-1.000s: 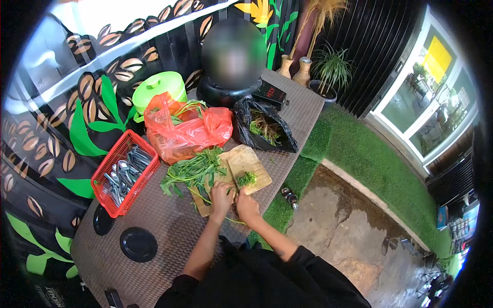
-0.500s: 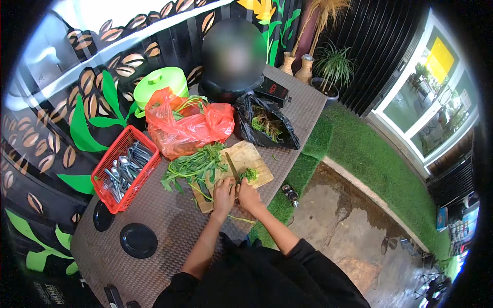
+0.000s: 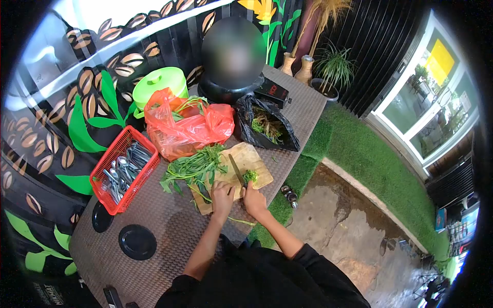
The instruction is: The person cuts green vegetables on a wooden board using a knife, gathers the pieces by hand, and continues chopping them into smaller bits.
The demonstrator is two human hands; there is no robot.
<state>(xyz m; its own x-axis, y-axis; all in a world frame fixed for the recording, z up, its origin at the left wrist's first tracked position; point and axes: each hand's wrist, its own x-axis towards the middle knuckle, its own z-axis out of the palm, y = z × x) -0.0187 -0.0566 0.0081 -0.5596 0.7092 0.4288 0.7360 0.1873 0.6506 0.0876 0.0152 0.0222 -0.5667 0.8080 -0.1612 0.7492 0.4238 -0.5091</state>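
Note:
A wooden cutting board [image 3: 257, 158] lies at a slant on the woven-top table. My right hand [image 3: 253, 200] grips a knife [image 3: 236, 168] by its handle, with the blade pointing away from me over the board. Beside the blade sits a small heap of chopped greens [image 3: 250, 176]. My left hand [image 3: 223, 197] is curled down on the board, left of the knife, closed over green stems that its fingers mostly hide. A bunch of leafy greens [image 3: 192, 168] spreads over the board's left edge onto the table. One pale stem [image 3: 241, 222] pokes out nearer my body.
Behind the board stand a red plastic bag [image 3: 187, 131] and a black bag [image 3: 267, 126] of plant scraps. A red basket [image 3: 126, 169] of cutlery is at left, near two black plates [image 3: 137, 242]. A lime-green lidded container [image 3: 160, 84] stands farther back.
The knife and my right hand have shifted slightly right, opening a gap from my left hand. My left hand stays nearly in place.

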